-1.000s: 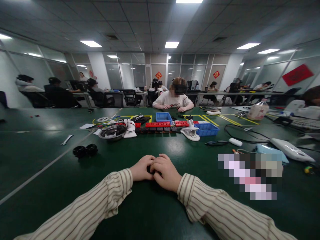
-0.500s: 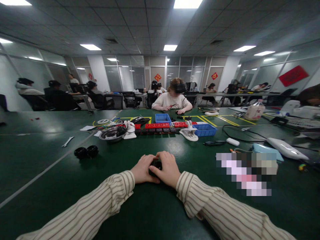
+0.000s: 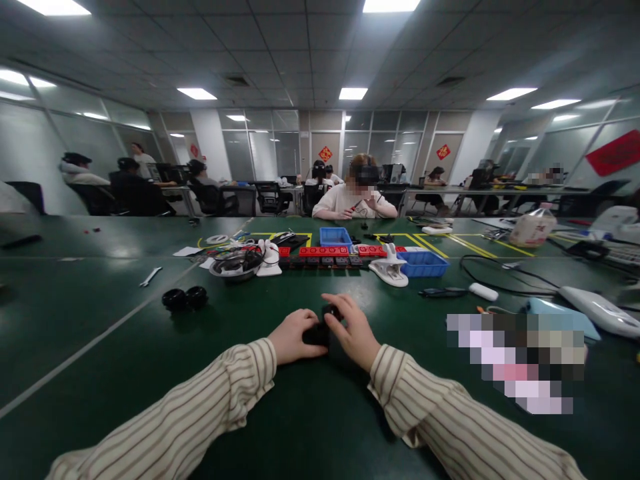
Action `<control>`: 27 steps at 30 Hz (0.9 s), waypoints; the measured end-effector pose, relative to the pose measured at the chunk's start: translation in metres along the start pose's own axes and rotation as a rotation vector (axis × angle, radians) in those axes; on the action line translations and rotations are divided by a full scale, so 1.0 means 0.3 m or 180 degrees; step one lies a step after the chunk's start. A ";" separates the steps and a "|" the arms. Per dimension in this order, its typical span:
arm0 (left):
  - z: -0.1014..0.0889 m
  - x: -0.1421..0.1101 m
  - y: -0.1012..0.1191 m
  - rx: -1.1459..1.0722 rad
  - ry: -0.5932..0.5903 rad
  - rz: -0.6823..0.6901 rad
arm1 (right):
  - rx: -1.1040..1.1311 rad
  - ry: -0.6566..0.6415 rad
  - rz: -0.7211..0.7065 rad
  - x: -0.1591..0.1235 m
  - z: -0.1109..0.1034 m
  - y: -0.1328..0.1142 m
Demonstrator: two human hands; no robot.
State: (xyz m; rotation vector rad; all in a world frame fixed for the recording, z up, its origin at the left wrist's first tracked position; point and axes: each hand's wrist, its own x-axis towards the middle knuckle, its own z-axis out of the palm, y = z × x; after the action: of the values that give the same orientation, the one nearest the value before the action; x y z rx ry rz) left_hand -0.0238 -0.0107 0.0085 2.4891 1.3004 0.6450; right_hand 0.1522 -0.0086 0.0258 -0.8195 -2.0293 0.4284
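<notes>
Two small black parts are at my hands above the green table [image 3: 300, 413]. My left hand [image 3: 293, 338] is closed round the lower black part [image 3: 315, 335], thumb in front and fingers behind. With thumb and fingers, my right hand [image 3: 353, 328] grips a black round part [image 3: 331, 311], slightly higher and to the right. My fingers partly cover both, and I cannot tell whether they are joined. Two glossy black round pieces [image 3: 185, 298] lie side by side to the left of my left hand.
Ahead stand a red-and-black row of sockets [image 3: 323, 252], white clamp stands [image 3: 391, 269], blue bins [image 3: 424, 263] and a metal bowl [image 3: 235, 265] of cables. A wrench [image 3: 150, 277] lies left. A white device [image 3: 600, 310] and cables lie right. A person [image 3: 356, 193] sits opposite.
My hands, cupped together round a black part before, have moved slightly apart, showing two black parts. My right hand has lifted a little with its fingers straighter. The view has shifted a little left.
</notes>
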 end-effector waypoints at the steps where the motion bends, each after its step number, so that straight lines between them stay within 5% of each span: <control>1: -0.004 -0.002 0.001 -0.0033 0.0017 -0.0035 | 0.0202 0.0211 0.0134 0.002 0.005 0.015; 6: -0.034 -0.057 -0.004 -0.0139 0.0013 -0.0345 | 0.0472 0.0585 0.0622 0.007 0.053 0.105; 10: -0.096 -0.193 -0.050 -0.0102 0.0107 -0.0869 | 0.0677 0.0575 0.0839 0.003 0.077 0.135; 14: -0.199 -0.402 -0.177 0.0431 0.0442 -0.1687 | 0.0851 0.0485 0.0864 -0.002 0.084 0.123; 20: -0.396 -0.691 -0.460 0.1298 0.0800 -0.3371 | 0.0944 0.0420 0.0814 -0.004 0.083 0.099; 27: -0.482 -0.747 -0.585 0.1285 0.0983 -0.3421 | 0.0816 0.0379 0.0829 -0.007 0.075 0.089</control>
State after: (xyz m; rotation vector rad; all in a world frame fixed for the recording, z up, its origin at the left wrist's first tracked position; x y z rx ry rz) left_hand -0.3322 -0.0927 0.0008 1.5017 2.7332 0.4981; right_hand 0.1446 0.0094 -0.0032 -0.9280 -1.7202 0.7518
